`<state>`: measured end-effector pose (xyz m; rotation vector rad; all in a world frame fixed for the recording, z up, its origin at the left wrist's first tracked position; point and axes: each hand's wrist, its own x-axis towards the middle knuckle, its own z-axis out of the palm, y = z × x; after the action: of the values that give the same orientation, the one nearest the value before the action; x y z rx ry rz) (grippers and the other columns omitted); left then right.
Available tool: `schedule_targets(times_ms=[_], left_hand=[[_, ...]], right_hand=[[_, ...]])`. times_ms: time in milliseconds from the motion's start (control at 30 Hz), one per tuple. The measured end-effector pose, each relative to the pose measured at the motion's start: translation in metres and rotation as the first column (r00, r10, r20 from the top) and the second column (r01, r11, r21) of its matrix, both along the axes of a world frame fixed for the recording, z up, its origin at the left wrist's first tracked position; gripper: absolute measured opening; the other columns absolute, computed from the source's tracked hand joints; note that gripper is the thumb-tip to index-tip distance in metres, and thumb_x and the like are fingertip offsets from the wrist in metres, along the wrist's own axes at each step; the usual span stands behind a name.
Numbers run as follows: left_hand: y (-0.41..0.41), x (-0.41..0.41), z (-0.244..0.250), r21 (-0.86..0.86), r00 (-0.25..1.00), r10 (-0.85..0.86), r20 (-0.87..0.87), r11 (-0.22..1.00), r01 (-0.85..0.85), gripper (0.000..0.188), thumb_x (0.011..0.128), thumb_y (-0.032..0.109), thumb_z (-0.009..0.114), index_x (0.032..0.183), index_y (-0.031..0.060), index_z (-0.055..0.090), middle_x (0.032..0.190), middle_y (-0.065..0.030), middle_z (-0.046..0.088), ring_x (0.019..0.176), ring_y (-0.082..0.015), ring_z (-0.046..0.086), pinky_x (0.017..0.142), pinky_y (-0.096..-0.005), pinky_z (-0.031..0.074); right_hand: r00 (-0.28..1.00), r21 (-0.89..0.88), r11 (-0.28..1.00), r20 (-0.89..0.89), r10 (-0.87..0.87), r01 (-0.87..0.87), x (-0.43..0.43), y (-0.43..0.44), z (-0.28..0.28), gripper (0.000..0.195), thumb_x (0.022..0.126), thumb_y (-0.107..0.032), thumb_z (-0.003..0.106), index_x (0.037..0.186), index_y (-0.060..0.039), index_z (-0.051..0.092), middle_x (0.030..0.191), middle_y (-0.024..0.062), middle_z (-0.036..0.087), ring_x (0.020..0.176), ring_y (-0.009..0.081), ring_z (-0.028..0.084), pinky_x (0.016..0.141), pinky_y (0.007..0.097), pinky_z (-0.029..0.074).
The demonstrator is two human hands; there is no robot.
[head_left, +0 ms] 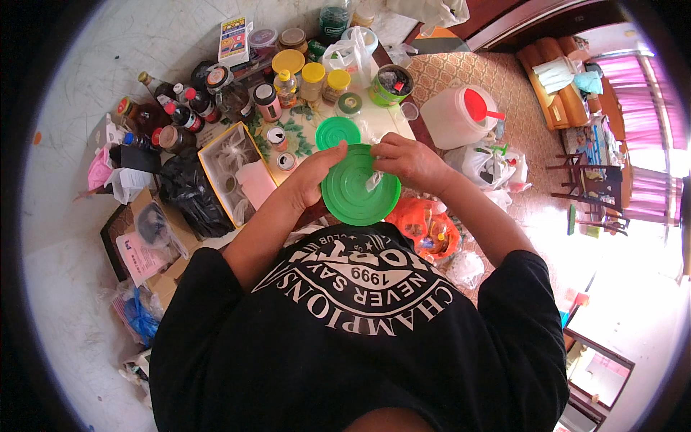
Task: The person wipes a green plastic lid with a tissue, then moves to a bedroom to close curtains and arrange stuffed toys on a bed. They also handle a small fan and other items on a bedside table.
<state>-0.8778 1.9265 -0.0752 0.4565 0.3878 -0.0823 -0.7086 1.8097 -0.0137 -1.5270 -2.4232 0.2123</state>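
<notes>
A large round green plastic lid is held up in front of my chest. My left hand grips its left edge, with the thumb along the upper rim. In my right hand is a crumpled piece of clear plastic or tissue, pinched in the fingers and lying against the lid's right side. A smaller green lid is just beyond the large one, over the table. Behind my hands stands a jar with a green lid. Two opened cans are left of the lids.
Jars with yellow lids, bottles and a green tin crowd the table's far side. A yellow-edged box and a black bag lie left. A white bucket and a red bag are to the right.
</notes>
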Motion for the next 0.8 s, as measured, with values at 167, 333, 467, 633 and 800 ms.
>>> schedule_targets(times_ms=[167,333,467,633,800], left_hand=[[0.0,-0.003,0.013,-0.049,0.991,0.136,0.013,0.99,-0.135,0.044,0.086,0.035,0.041,0.112,0.0004,0.043,0.106,-0.0099,0.053,0.091,-0.017,0.055,0.078,-0.0303,0.047],[0.004,-0.007,0.027,0.078,0.922,0.386,0.039,0.918,-0.388,0.038,0.086,0.035,0.044,0.106,0.0026,0.046,0.1,-0.0075,0.054,0.089,-0.0157,0.055,0.077,-0.0308,0.047],[0.002,-0.003,0.02,0.15,0.883,0.468,0.033,0.871,-0.468,0.036,0.086,0.035,0.045,0.105,0.0038,0.047,0.098,-0.0062,0.054,0.088,-0.0147,0.054,0.076,-0.0293,0.047],[0.001,0.0,0.016,0.181,0.881,0.471,-0.033,0.87,-0.459,0.036,0.086,0.035,0.043,0.105,0.0039,0.047,0.099,-0.0057,0.054,0.089,-0.0148,0.054,0.075,-0.0289,0.046],[-0.011,0.002,0.024,0.078,0.908,0.418,0.017,0.905,-0.418,0.038,0.089,0.031,0.038,0.112,0.002,0.043,0.103,-0.0084,0.052,0.092,-0.0171,0.053,0.079,-0.0315,0.044]], right_hand=[[0.982,0.07,0.981,0.03,-0.186,0.183,-0.005,-0.004,0.003,0.021,0.061,-0.005,0.057,0.082,-0.0071,0.054,0.088,0.0061,0.05,0.08,0.023,0.051,0.066,0.0313,0.046],[0.889,-0.047,0.888,0.042,-0.456,0.458,-0.026,-0.02,-0.013,0.017,0.067,-0.006,0.054,0.084,-0.0066,0.054,0.079,0.0096,0.047,0.078,0.0264,0.052,0.062,0.0355,0.045],[0.901,-0.108,0.911,-0.141,-0.41,0.397,-0.052,-0.023,-0.02,0.01,0.068,-0.004,0.055,0.078,-0.0047,0.056,0.075,0.0102,0.049,0.069,0.0278,0.052,0.059,0.0351,0.044],[0.592,-0.186,0.749,-0.505,-0.628,0.636,-0.055,-0.008,-0.003,0.014,0.068,-0.005,0.061,0.081,-0.0028,0.058,0.073,0.0115,0.054,0.065,0.0244,0.054,0.058,0.0316,0.043],[0.398,-0.144,0.55,-0.547,-0.737,0.822,-0.056,0.007,-0.007,0.009,0.069,-0.006,0.06,0.077,-0.0031,0.058,0.076,0.0127,0.054,0.065,0.0287,0.055,0.057,0.0337,0.044]])
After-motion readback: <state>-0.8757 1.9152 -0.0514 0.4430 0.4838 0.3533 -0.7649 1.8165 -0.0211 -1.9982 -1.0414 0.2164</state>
